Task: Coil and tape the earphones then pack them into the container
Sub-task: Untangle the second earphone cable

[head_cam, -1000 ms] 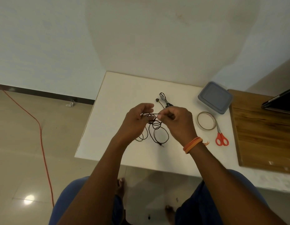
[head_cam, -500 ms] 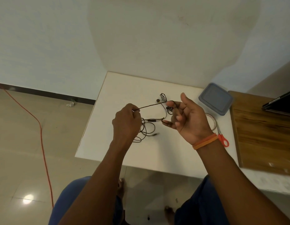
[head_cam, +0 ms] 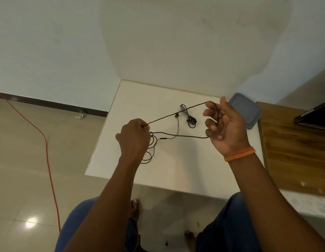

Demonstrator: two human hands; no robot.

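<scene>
Two hands up over the counter, cable stretched between them. Your left hand is fisted, pinching the earphones cable at its fingertips; slack loops hang below that fist and drop toward the counter's near-left part. Your right hand is palm-up, fingers curled, with the cable looped around them: one strand runs taut from the top of the fingers down-left to the left hand, a second strand runs from the lower fingers back left along a lower line. An inline piece sits on the upper strand near mid-span, with a short branch dropping from it to the lower strand. A second, bundled cable lies on the counter behind the strands, between the hands. Container, grey lid on, sits at the counter's far-right edge, partly behind your right hand. Wood board lies right of the counter. Orange band on right wrist.
</scene>
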